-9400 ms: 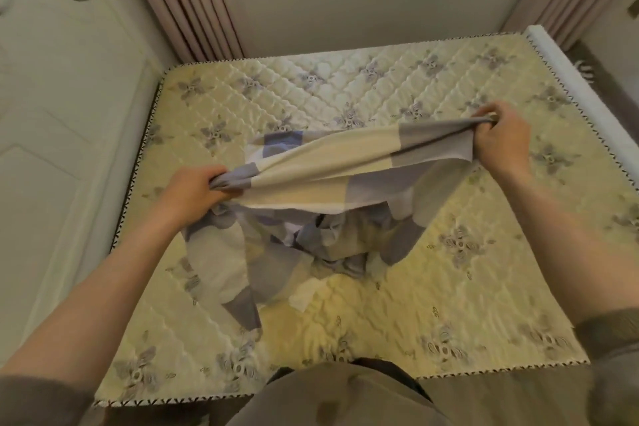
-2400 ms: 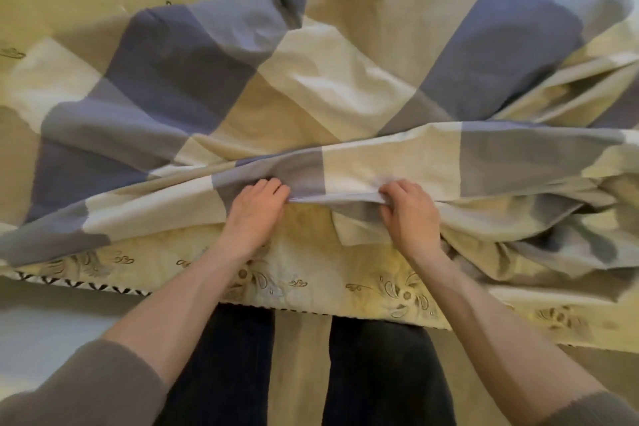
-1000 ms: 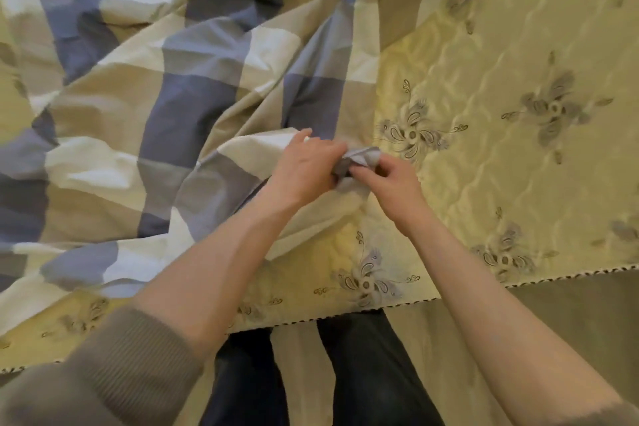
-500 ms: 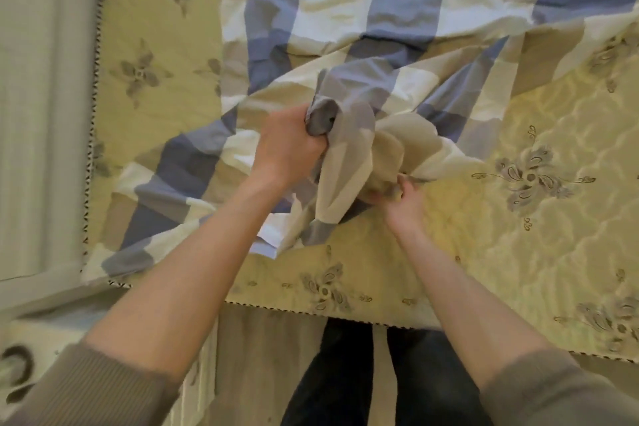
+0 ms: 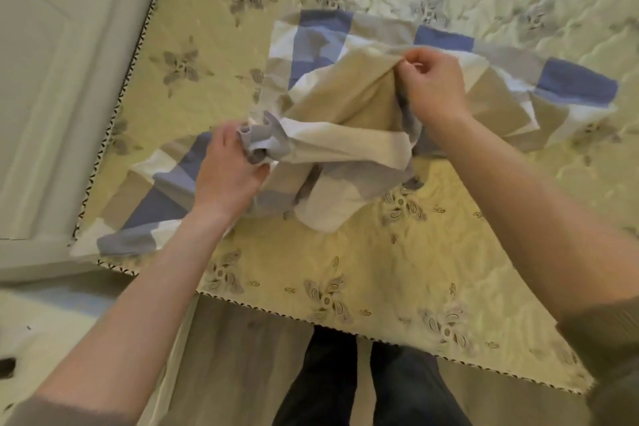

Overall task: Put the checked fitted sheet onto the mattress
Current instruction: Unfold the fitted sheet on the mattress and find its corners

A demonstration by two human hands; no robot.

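Blue, beige and white checked fitted sheet (image 5: 349, 145) lies bunched and crumpled on the quilted floral mattress (image 5: 363, 270), stretched between the hands, left hand (image 5: 226, 175) gripping a gathered wad, right hand (image 5: 434, 85) pinching a raised fold farther out.

Position: on the person's head, above the near edge of the mattress (image 5: 345, 252).
Direction: forward and steeply down, tilted sideways.
Nearness: close; the mattress fills most of the view.

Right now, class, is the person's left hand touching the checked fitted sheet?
Touching. The head view shows the left hand gripping a bunched grey fold of the checked fitted sheet, fingers curled round it.
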